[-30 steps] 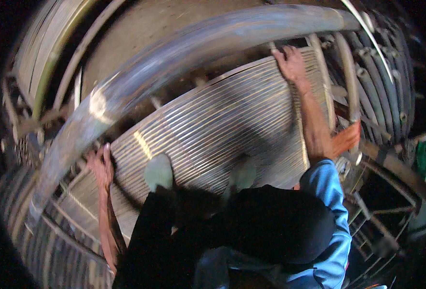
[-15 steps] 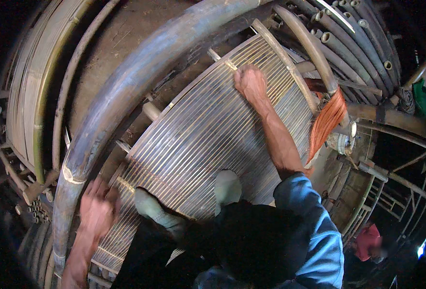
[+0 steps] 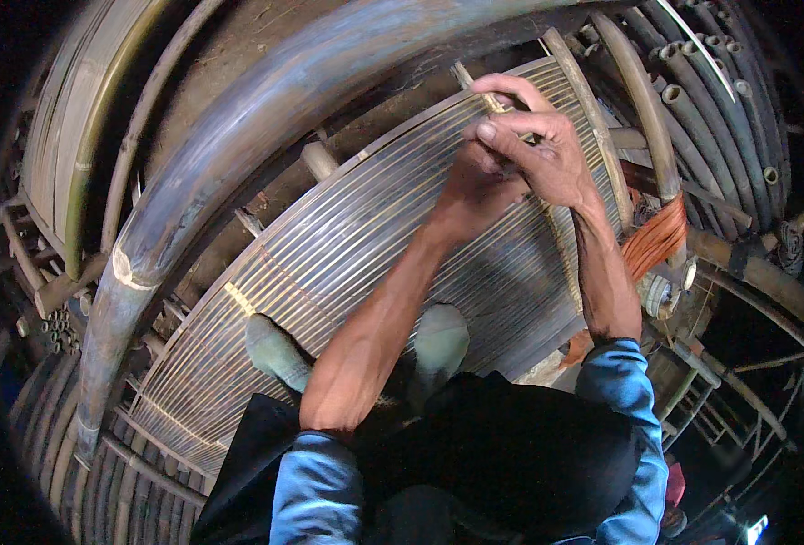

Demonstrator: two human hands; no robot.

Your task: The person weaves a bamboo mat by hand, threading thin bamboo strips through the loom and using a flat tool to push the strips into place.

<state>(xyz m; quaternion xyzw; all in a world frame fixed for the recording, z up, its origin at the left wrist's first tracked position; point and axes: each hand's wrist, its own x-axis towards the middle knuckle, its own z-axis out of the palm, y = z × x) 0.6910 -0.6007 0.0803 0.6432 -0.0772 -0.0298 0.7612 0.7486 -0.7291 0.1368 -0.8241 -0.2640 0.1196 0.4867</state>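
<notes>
A slatted panel (image 3: 347,245) of thin bamboo strips lies under me, with narrow dark gaps between its slats. Over its far right part my two hands meet. My left hand (image 3: 480,182) is closed, its fingers tucked in beneath the other hand. My right hand (image 3: 556,156) has its fingers bent and the thumb pressed in toward the left fingers; what lies between them is too small to make out. A pale crosswise strip (image 3: 493,102) shows by the right fingers. Another short pale strip (image 3: 238,298) crosses the slats near my left foot.
My feet in pale green footwear (image 3: 441,336) stand on the panel. A thick bamboo pole (image 3: 229,145) runs along its far left side. An orange bundle of strands (image 3: 655,238) hangs at the right. Bamboo poles (image 3: 693,127) are stacked at the back right, and flat strips (image 3: 75,136) at the far left.
My left hand has come from the panel's left edge across to join my right hand. The view has shifted, and the right hand's fingers have turned and partly opened out from a fist.
</notes>
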